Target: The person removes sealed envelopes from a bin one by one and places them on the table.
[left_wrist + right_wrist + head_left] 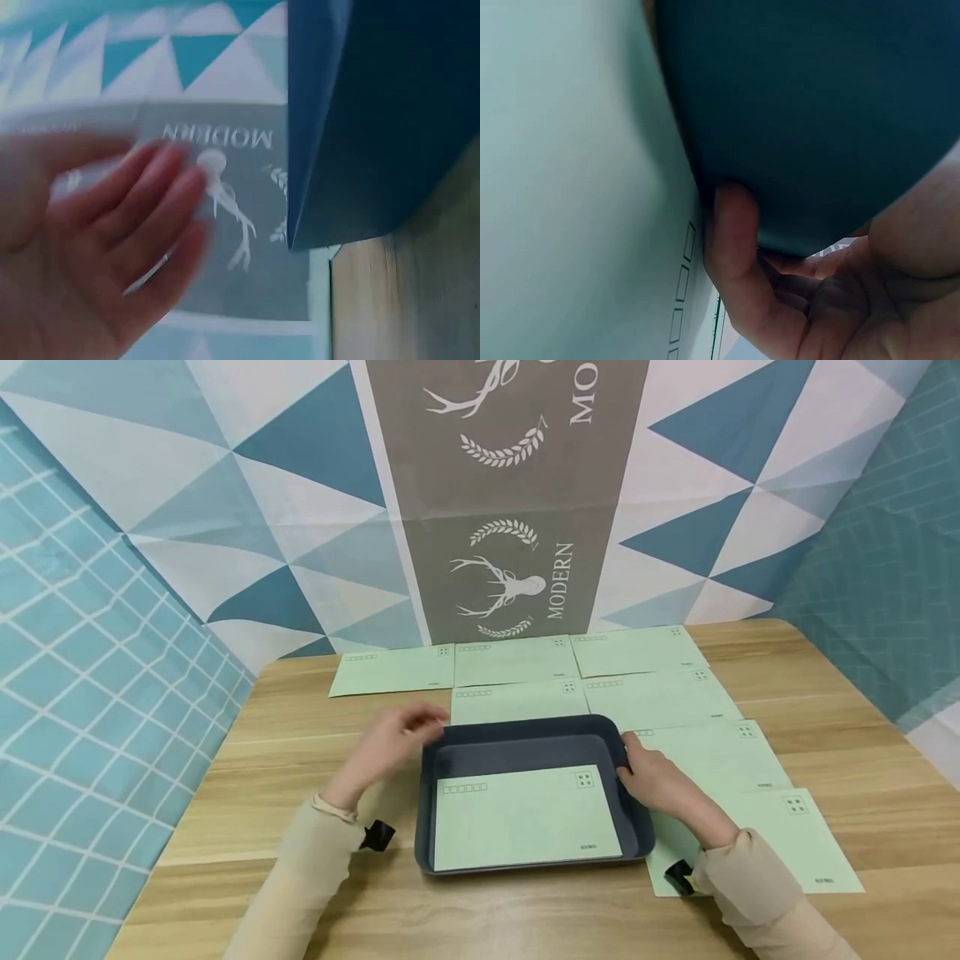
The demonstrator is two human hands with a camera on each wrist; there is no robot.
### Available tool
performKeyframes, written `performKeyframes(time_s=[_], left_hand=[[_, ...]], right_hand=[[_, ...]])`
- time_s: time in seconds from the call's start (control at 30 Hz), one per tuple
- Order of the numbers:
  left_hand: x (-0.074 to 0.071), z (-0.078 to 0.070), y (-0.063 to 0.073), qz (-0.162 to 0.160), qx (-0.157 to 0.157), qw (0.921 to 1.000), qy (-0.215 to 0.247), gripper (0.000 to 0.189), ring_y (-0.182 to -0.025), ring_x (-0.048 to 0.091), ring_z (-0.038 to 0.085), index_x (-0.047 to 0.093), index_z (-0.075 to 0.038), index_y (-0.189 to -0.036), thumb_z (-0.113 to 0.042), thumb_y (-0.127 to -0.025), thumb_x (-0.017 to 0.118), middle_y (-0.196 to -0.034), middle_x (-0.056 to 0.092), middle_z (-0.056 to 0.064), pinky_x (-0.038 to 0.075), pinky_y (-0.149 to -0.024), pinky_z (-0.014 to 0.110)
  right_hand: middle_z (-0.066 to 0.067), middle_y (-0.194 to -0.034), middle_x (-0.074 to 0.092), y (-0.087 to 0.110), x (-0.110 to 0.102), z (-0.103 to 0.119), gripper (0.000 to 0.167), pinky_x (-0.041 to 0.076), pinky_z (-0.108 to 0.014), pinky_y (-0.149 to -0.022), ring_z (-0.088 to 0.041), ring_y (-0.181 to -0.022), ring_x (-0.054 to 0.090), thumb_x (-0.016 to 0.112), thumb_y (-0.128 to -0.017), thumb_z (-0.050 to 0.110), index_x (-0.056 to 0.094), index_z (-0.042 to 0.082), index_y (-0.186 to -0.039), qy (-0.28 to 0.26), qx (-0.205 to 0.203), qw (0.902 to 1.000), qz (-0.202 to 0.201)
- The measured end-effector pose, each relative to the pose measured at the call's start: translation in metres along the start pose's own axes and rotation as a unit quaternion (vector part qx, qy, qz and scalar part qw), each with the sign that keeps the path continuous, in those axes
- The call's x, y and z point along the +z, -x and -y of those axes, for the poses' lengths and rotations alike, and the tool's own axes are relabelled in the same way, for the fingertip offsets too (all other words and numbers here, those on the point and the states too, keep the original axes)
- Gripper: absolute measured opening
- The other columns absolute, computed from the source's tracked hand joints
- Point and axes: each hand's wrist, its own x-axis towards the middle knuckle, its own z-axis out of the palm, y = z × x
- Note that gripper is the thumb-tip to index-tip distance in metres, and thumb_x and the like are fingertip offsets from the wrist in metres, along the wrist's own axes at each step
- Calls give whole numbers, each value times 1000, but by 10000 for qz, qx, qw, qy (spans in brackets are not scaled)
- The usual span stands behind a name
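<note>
A dark blue rectangular tray (517,745) sits on the wooden table between the hands, with one pale green envelope (525,818) lying flat in its front part. My right hand (660,781) grips the tray's right side. In the right wrist view, fingers (736,225) curl against the tray's dark outer wall (795,112), close over a green envelope. Beside the tray's back left corner is my left hand (393,743), its fingers loosely bent and holding nothing. The left wrist view shows that hand (112,232) blurred, apart from the tray wall (420,97).
Several more green envelopes lie behind and right of the tray, including a back left one (393,670) and a front right one (810,843) partly beneath the right arm. Bare wooden tabletop (225,827) shows at left. A patterned cloth (517,485) hangs behind the table.
</note>
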Motion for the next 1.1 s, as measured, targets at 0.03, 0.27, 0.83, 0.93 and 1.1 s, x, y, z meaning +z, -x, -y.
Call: performKeyframes(time_s=[0.03, 0.27, 0.83, 0.93, 1.1], left_hand=[[5, -4, 3, 435, 139, 9970, -621, 27, -87, 60, 15, 61, -8, -112, -21, -88, 59, -100, 64, 7, 51, -75, 33], [34, -19, 17, 2007, 173, 9276, -3146, 84, -115, 50, 27, 48, -3, -128, -51, -64, 75, -127, 50, 11, 40, -98, 40], [51, -14, 17, 2024, 650, 8921, -3987, 102, -104, 45, 24, 44, 0, -126, -55, -48, 81, -111, 43, 9, 41, -92, 38], [51, -14, 16, 1986, 588, 9017, -3794, 99, -104, 45, 25, 45, 1, -125, -50, -49, 83, -111, 44, 10, 42, -91, 38], [52, -17, 19, 1758, 551, 9167, -3545, 90, -88, 42, 21, 45, 0, -114, -41, -47, 87, -101, 40, 8, 42, -78, 33]], right_hand=[[-31, -101, 55, -1, 1, 0, 49, 39, -29, -49, -21, -66, 52, 42, -92, 8, 22, -12, -132, 2, -17, 10000, 1], [-36, -108, 52, -3, 5, 1, 50, 39, -29, -48, -22, -66, 53, 41, -92, 8, 20, -13, -133, -3, -16, 10000, 25], [-37, -106, 52, -1, 3, -2, 48, 39, -29, -48, -22, -66, 54, 40, -92, 7, 21, -14, -131, 51, -78, 10000, -18], [-36, -104, 53, -1, 2, -1, 47, 39, -29, -47, -21, -65, 53, 39, -92, 7, 21, -14, -130, 9, -106, 9999, -4], [-38, -107, 51, 0, 2, 0, 48, 39, -28, -48, -22, -66, 54, 39, -92, 6, 20, -14, -131, 24, -75, 10000, -2]])
